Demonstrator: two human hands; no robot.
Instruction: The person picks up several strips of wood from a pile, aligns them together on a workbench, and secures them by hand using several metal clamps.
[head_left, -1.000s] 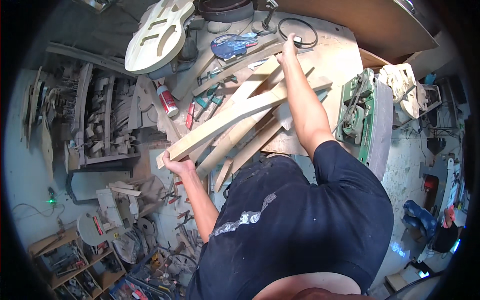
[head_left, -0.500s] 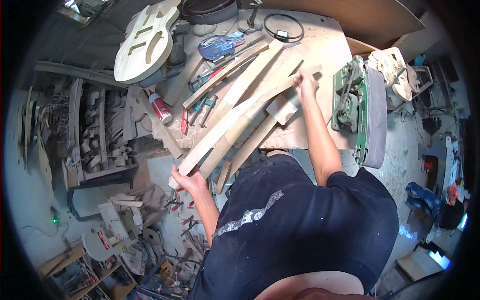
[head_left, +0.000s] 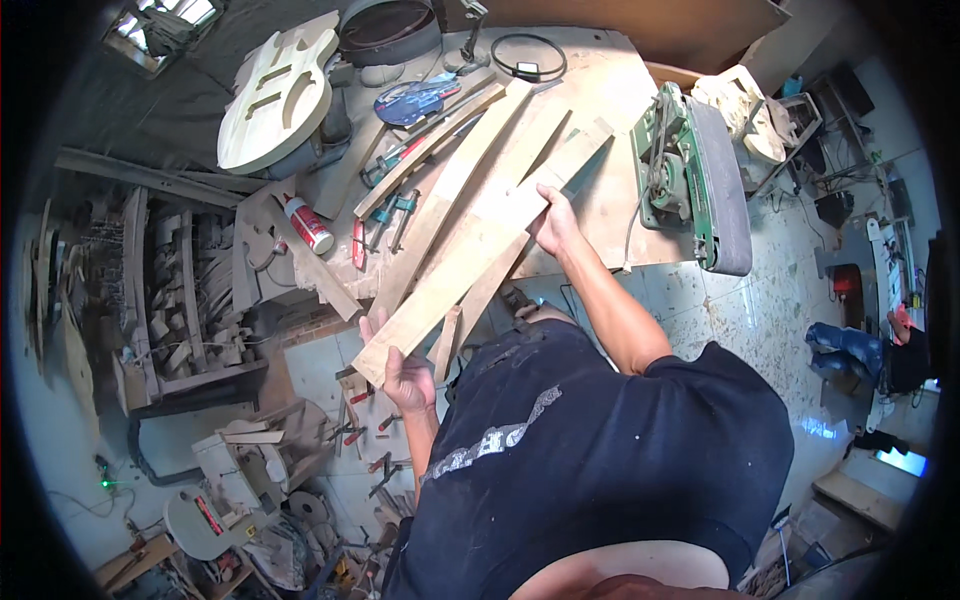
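Note:
I grip a long pale wooden board [head_left: 450, 290] that slants over the workbench. My left hand [head_left: 405, 378] is closed on its near lower end, with some fingertips showing beyond it. My right hand [head_left: 552, 225] is wrapped round the same board farther up, thumb on top. Other wooden strips [head_left: 460, 170] lie beneath and left of it on the bench [head_left: 615, 80], some crossing each other. Green clamps [head_left: 400, 215], a red-and-white glue bottle [head_left: 308, 225] and a blue oval object [head_left: 410, 105] are among them.
A pale guitar body [head_left: 275, 110] rests at upper left. A green belt sander [head_left: 670, 170] stands on the bench's right side. Wood offcuts [head_left: 180, 300] fill a rack at left, and clamps hang below the bench. Another person [head_left: 855, 350] in blue jeans is at far right.
My right hand has come down and left from the board's far end toward its middle. My left hand has shifted right and down with the near end. The whole view has also shifted slightly.

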